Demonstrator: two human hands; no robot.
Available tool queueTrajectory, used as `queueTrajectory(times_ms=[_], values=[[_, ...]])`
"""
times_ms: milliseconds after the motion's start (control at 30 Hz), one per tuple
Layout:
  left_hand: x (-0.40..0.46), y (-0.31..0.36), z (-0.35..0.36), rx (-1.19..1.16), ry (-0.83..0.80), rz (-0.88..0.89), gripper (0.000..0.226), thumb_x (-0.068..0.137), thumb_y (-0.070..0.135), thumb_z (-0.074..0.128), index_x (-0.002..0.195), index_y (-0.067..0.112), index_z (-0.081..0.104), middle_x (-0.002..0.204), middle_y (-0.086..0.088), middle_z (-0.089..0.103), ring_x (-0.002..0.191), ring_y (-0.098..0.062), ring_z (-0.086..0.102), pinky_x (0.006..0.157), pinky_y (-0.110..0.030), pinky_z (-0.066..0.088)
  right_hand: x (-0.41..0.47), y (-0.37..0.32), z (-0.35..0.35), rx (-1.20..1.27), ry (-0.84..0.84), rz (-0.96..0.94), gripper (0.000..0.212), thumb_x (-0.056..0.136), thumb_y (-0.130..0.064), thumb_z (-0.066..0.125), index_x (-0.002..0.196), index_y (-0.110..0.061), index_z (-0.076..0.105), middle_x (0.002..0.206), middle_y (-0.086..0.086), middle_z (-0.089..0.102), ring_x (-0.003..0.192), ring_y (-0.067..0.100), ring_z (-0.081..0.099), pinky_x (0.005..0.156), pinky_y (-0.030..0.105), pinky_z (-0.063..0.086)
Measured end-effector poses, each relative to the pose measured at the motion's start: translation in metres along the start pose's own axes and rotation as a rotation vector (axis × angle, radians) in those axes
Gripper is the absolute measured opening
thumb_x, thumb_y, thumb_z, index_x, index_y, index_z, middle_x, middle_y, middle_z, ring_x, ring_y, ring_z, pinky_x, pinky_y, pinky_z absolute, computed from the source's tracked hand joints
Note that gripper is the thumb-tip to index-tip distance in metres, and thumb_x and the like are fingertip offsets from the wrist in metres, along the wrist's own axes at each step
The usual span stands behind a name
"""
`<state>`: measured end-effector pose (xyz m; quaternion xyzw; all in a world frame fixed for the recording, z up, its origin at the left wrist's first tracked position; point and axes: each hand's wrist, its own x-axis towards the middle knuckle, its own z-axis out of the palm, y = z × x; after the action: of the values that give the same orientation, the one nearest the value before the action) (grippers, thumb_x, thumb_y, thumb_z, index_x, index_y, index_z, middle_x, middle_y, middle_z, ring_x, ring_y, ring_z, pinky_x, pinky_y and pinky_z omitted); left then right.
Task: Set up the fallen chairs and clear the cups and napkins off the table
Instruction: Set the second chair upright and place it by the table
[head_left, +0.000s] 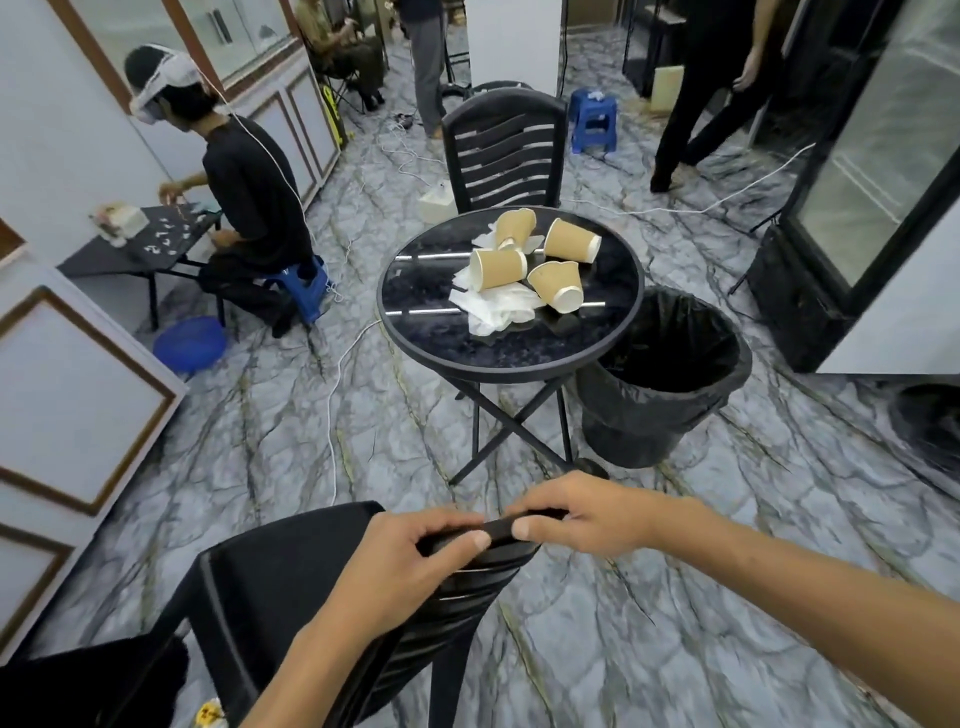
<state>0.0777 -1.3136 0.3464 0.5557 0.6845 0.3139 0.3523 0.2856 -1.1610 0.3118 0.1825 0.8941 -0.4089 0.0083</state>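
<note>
Both hands on the top rail of the near black chair (291, 587) at bottom centre. Left hand (410, 561) clamped on the rail, thumb on top, fingers wrapped under. Right hand (576, 514) clamped on the same rail just to the right, thumb (524, 530) pressed on the near edge. Thumbs nearly meet. Chair back slats run down below the hands; chair looks tilted, its seat and frame off to the lower left, cannot tell if all legs are on the floor

Round dark glass bench (498, 353) ahead on crossed folding legs. On it four brown paper cups: left cup (496, 269) on its side with the mouth toward the left, back cup (513, 229) tipped and crumpled at the rim, right cup (570, 241) on its side, front cup (557, 285) tipped with white bottom toward camera. Crumpled white napkins (496, 306) under and beside the cups, more white paper behind the back cup

Second black chair (504, 150) upright on the far side of the bench, slatted back facing camera. Black lined bin (662, 379) on the floor just right of the bench, touching or nearly touching its edge

Seated person (249, 208) with headset at a low side table on the left, on a blue stool (306, 291). Blue basin (189, 343) on the floor near them. White cables across the marble-pattern floor
</note>
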Motion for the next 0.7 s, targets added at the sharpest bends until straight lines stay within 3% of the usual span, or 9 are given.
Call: queueTrajectory(times_ms=[100, 267, 333, 467, 567, 700], values=[[-0.003, -0.001, -0.005, -0.004, -0.001, -0.054, 0.020, 0.081, 0.038, 0.080, 0.101, 0.039, 0.079, 0.085, 0.020, 0.077, 0.081, 0.000, 0.071, 0.073, -0.009, 0.047, -0.008, 0.035, -0.005, 0.070, 0.004, 0.050, 0.043, 0.095, -0.067, 0.047, 0.105, -0.032, 0.068, 0.089, -0.004, 0.067, 0.078, 0.013, 0.061, 0.072, 0.037, 0.050], [-0.012, -0.004, -0.012, -0.014, 0.024, -0.118, 0.025, 0.073, 0.042, 0.082, 0.097, 0.039, 0.080, 0.090, 0.021, 0.078, 0.089, 0.004, 0.072, 0.079, -0.007, 0.048, -0.009, 0.093, -0.006, 0.108, 0.069, 0.095, 0.041, 0.092, -0.059, 0.060, 0.112, -0.025, 0.073, 0.099, -0.009, 0.071, 0.090, 0.003, 0.064, 0.077, 0.021, 0.048], [-0.015, -0.006, -0.011, -0.033, 0.068, -0.136, 0.026, 0.069, 0.047, 0.080, 0.095, 0.040, 0.081, 0.089, 0.019, 0.078, 0.087, 0.003, 0.072, 0.078, -0.008, 0.048, -0.005, 0.106, -0.003, 0.137, 0.100, 0.061, 0.050, 0.088, -0.067, 0.058, 0.109, -0.024, 0.073, 0.094, -0.012, 0.069, 0.086, 0.002, 0.063, 0.075, 0.015, 0.043], [-0.016, -0.004, 0.009, -0.049, 0.155, -0.128, 0.025, 0.074, 0.054, 0.069, 0.095, 0.043, 0.076, 0.080, 0.014, 0.076, 0.071, -0.002, 0.066, 0.066, -0.010, 0.046, -0.002, 0.126, 0.016, 0.232, 0.338, 0.002, 0.069, 0.078, -0.083, 0.053, 0.091, -0.018, 0.074, 0.083, -0.007, 0.067, 0.078, 0.010, 0.061, 0.072, 0.025, 0.046], [-0.017, 0.002, 0.020, -0.081, 0.317, -0.096, 0.027, 0.073, 0.060, 0.079, 0.086, 0.037, 0.077, 0.075, 0.007, 0.076, 0.066, -0.010, 0.067, 0.061, -0.015, 0.048, 0.000, 0.129, 0.036, 0.251, 0.506, -0.019, 0.070, 0.076, -0.084, 0.055, 0.083, -0.017, 0.073, 0.078, 0.000, 0.065, 0.075, 0.016, 0.060, 0.069, 0.039, 0.049], [-0.010, 0.013, 0.007, -0.076, 0.488, -0.036, 0.016, 0.059, 0.037, 0.085, 0.071, 0.030, 0.077, 0.068, 0.005, 0.076, 0.063, -0.005, 0.069, 0.061, -0.010, 0.049, 0.011, 0.104, 0.034, 0.259, 0.640, -0.062, 0.071, 0.076, -0.083, 0.057, 0.074, -0.013, 0.068, 0.068, 0.001, 0.058, 0.067, 0.012, 0.053, 0.063, 0.034, 0.044]])
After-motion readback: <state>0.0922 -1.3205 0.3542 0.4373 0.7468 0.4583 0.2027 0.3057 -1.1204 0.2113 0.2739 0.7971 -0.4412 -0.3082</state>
